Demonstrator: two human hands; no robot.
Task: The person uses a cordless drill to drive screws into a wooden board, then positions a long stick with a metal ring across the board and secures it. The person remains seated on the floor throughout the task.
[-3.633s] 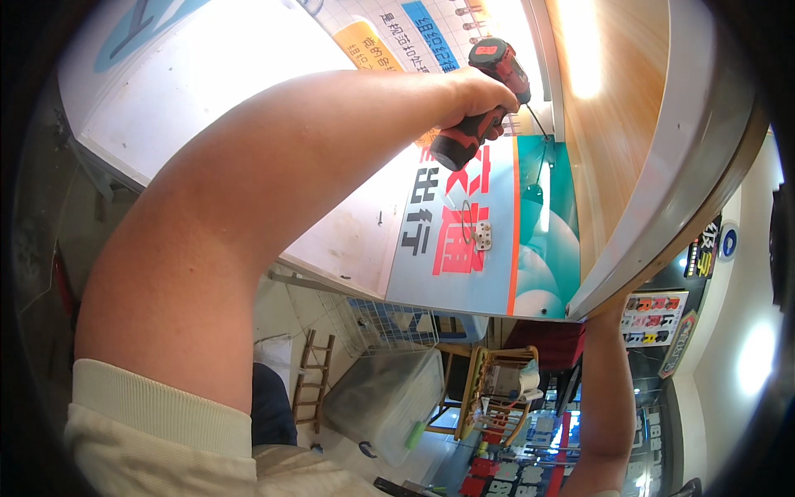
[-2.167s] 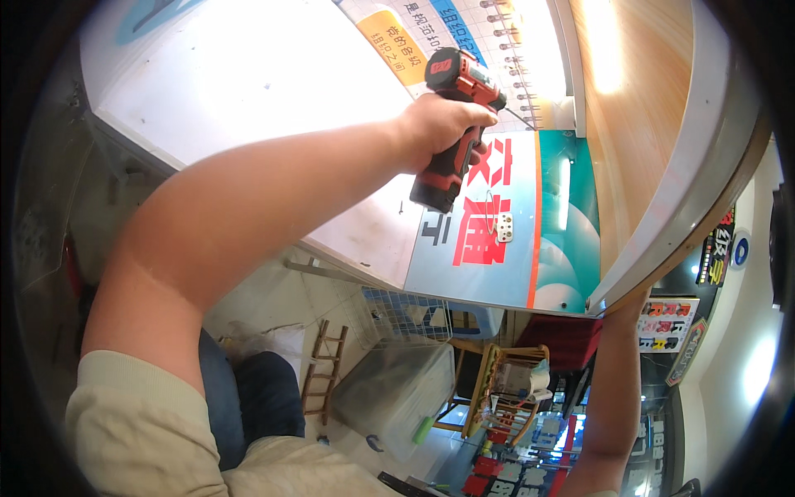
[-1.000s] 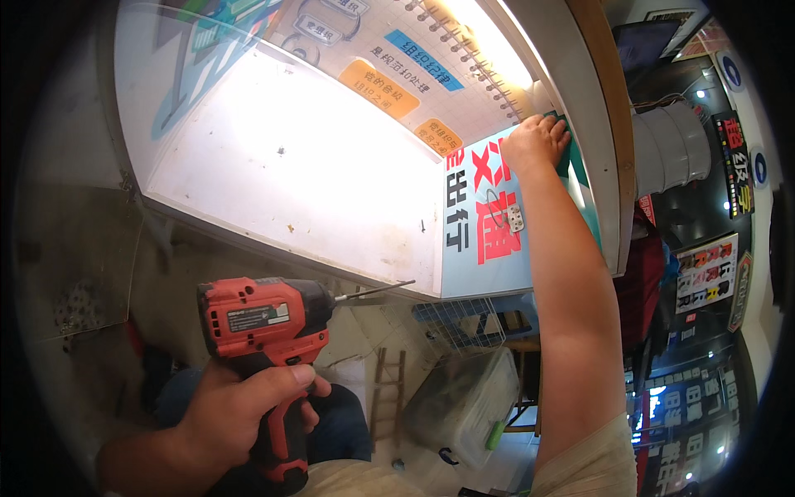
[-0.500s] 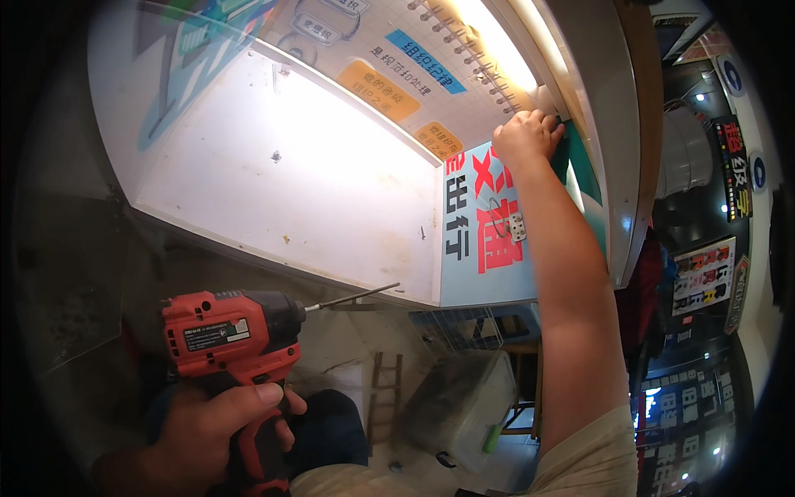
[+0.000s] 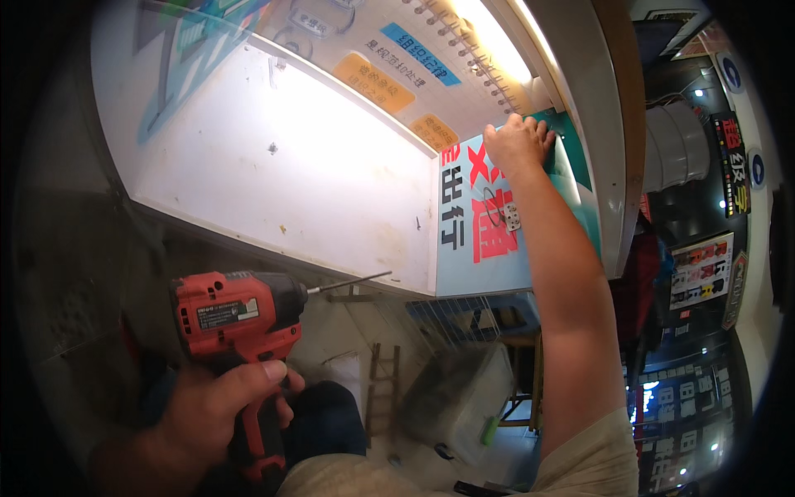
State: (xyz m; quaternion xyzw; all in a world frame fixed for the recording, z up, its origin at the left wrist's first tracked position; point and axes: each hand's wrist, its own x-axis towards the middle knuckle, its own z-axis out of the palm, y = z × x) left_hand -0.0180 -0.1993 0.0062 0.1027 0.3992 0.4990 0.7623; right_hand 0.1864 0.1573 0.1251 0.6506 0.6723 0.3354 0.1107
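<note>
Drill [image 5: 272, 302] bearing printed label [image 5: 225, 314] fills left grip [image 5: 215, 404]; right grip [image 5: 517, 147], near red lettering [image 5: 484, 234], has an unclear hold.

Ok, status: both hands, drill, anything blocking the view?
Left hand gripping red drill, thin bit pointing right. Right hand at teal section of printed panel. Right forearm hiding some of it.

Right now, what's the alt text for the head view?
The left hand grips a red-and-black power drill, its long bit pointing rightward, beside a lit white box. The right hand reaches inside, fingers at the teal end of a printed blue panel.
</note>
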